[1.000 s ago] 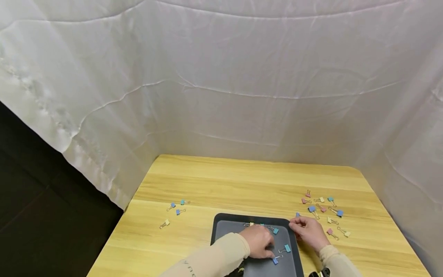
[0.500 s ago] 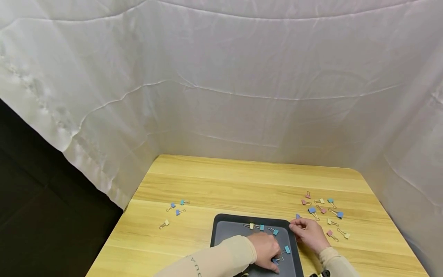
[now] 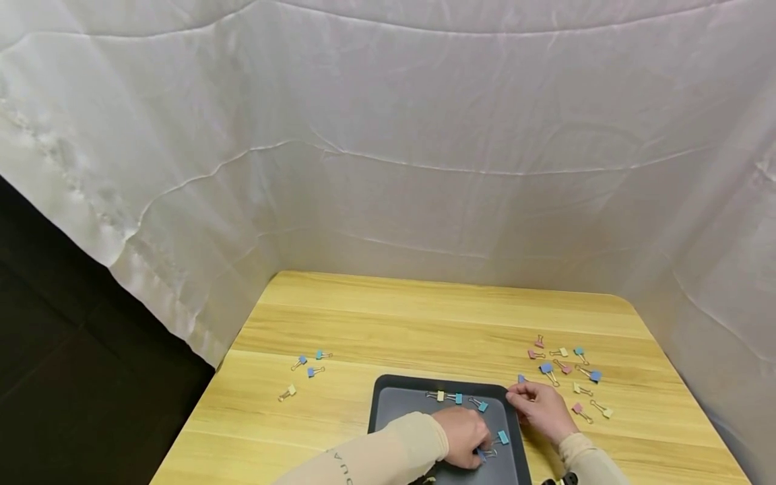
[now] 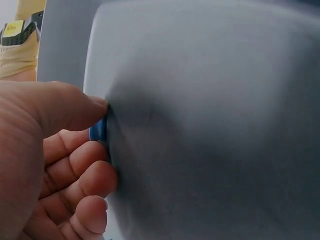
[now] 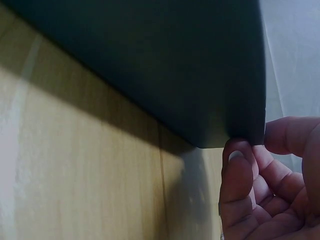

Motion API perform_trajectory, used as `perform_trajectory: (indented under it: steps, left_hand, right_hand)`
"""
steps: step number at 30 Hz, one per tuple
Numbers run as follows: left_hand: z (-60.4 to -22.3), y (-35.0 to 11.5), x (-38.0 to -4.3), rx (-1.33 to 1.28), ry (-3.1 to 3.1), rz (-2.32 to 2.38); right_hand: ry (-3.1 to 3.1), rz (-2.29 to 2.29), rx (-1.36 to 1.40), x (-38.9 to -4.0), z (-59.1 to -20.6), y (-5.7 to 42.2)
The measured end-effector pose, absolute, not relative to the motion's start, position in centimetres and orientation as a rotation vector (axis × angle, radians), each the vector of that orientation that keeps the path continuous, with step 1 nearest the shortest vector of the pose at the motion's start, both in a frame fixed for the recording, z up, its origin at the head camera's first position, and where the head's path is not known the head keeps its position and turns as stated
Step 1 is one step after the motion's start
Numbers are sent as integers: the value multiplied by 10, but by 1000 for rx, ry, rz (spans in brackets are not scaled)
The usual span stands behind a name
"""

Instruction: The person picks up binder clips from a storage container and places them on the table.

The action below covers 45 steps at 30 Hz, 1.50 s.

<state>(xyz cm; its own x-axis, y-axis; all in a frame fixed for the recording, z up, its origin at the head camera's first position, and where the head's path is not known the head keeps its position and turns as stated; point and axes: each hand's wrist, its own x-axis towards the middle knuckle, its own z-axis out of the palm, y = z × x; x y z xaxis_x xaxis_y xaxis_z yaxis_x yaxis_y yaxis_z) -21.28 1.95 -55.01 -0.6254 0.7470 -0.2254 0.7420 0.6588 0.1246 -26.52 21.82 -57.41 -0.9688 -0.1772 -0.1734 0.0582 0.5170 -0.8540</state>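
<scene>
The left hand (image 3: 463, 436) pinches a blue binder clip (image 4: 98, 129) down on the dark tray (image 3: 400, 404) (near its front right), while the right hand (image 3: 541, 407) grips the tray's far right corner on the worktop (image 3: 364, 323).

Backdrop: white sheet (image 3: 424, 135), wrinkled, draped behind + along both sides of a light wood-grain table (image 3: 424, 323). Cloth hangs to table's far edge, runs down past its rt side. Lower left, beyond sheet's slanting hem: dark area (image 3: 73, 377), near black, no detail visible. Light soft + even, w/ faint shadows in the folds. Tabletop has pale yellow planks, grain running left-right.
</scene>
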Motion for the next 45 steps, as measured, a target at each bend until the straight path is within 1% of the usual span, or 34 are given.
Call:
perform_trajectory:
  steps: [8, 15, 22, 29, 32, 36, 45]
  left_hand:
    - [-547, 10, -214, 1180, 2674, 84]
    - [-534, -7, -219, 1128, 2749, 190]
    - [-517, -33, -227, 1018, 2857, 299]
    - [-505, -69, -236, 936, 2965, 349]
    - [-498, -87, -240, 859, 3005, 388]
    - [-491, -111, -244, 685, 3031, 491]
    - [-490, -164, -249, 412, 3066, 614]
  right_hand:
    - [2525, -1428, -97, -266, -576, 218]
    - [2524, -1444, -88, -267, -578, 218]
    - [2534, -1429, -106, -269, -579, 219]
    - [2532, -1434, -110, -269, -580, 220]
    - [2527, -1439, -112, -269, -580, 220]
    - [2528, -1437, -120, -268, -579, 220]
    - [2514, -1448, -115, -266, -577, 220]
